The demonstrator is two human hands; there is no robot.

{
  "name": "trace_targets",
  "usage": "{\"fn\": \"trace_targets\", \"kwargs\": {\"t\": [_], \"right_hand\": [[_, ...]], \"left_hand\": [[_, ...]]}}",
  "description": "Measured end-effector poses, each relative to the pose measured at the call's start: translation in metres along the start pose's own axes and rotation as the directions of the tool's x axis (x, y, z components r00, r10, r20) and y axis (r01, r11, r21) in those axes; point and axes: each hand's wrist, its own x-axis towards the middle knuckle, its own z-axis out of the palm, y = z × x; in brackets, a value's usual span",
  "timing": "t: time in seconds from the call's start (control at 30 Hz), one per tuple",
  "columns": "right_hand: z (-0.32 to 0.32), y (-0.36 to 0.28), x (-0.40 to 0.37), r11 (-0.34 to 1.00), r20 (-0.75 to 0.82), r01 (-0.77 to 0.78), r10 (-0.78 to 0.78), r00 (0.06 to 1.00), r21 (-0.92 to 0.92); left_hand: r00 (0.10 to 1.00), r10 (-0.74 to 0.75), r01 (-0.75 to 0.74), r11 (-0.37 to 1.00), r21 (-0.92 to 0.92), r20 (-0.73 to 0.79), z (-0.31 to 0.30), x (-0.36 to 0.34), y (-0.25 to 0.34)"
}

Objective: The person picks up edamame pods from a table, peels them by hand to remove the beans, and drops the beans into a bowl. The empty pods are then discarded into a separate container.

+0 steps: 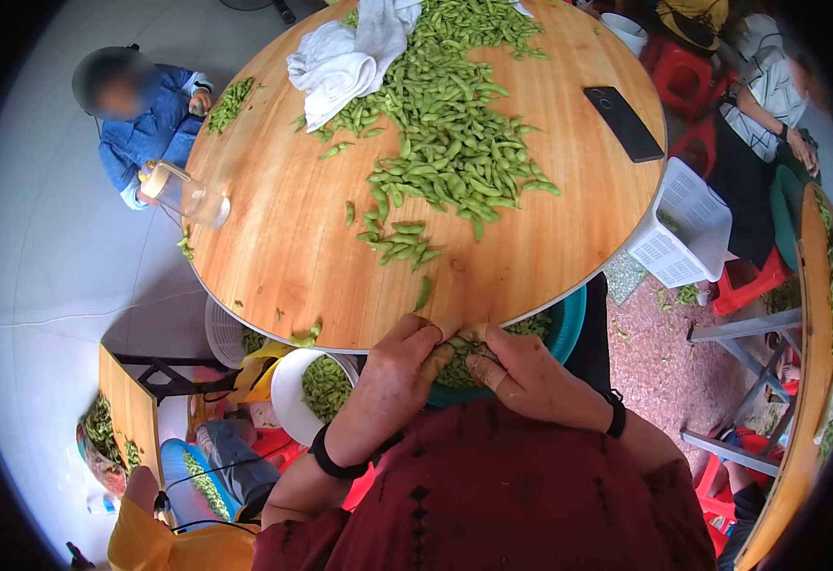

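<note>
Teal basin [576, 322] at 5 o'clock and white bucket [284, 398] at 7 contain green pieces. Green pods [464, 152] run from 12 to centre on round wooden worktop [274, 243], grey floor [45, 257] at 9. Left hand [393, 366] and right hand [526, 376] close together at 6; fingertips obscured, can't tell either grip's state.

One round tabletop [274, 247] has one phone [623, 124] by its right edge, one jug [202, 205] at its left edge, and one small heap [232, 103] of pods at its far left edge; pods in the main heap [455, 147] are too many to count. Two hands meet at the near edge: one left hand [393, 366], one right hand [531, 371], with two black wristbands [326, 459]. Below are one white bucket [288, 395] and one teal basin [576, 314].
</note>
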Motion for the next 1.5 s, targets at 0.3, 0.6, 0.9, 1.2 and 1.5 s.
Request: {"fn": "trace_targets", "kwargs": {"t": [0.3,0.6,0.9,1.2,1.5], "right_hand": [[0.002,-0.007,-0.005,0.983,-0.079,0.100,-0.112,0.990,-0.151],[-0.031,-0.010,-0.002,0.973,0.326,-0.167,0.108,0.939,0.159],[-0.014,0.021,-0.005,0.484,0.595,-0.596,0.176,0.784,0.641],[0.011,0.015,-0.010,0.885,-0.043,-0.197,0.236,0.971,0.422],[-0.011,0.020,-0.020,0.869,0.025,-0.280,0.296,0.955,0.407]], "left_hand": [[0.999,-0.027,0.023,0.996,0.085,0.047,0.003,-0.007,0.004],[0.963,0.241,-0.247,0.968,0.038,0.123,0.002,-0.013,-0.001],[0.880,0.465,-0.475,0.850,0.228,0.100,0.014,-0.013,-0.006],[0.949,0.313,-0.281,0.880,0.384,-0.024,0.029,-0.007,0.001],[0.968,-0.215,0.242,0.647,0.723,-0.133,-0.060,-0.033,-0.010]]}}
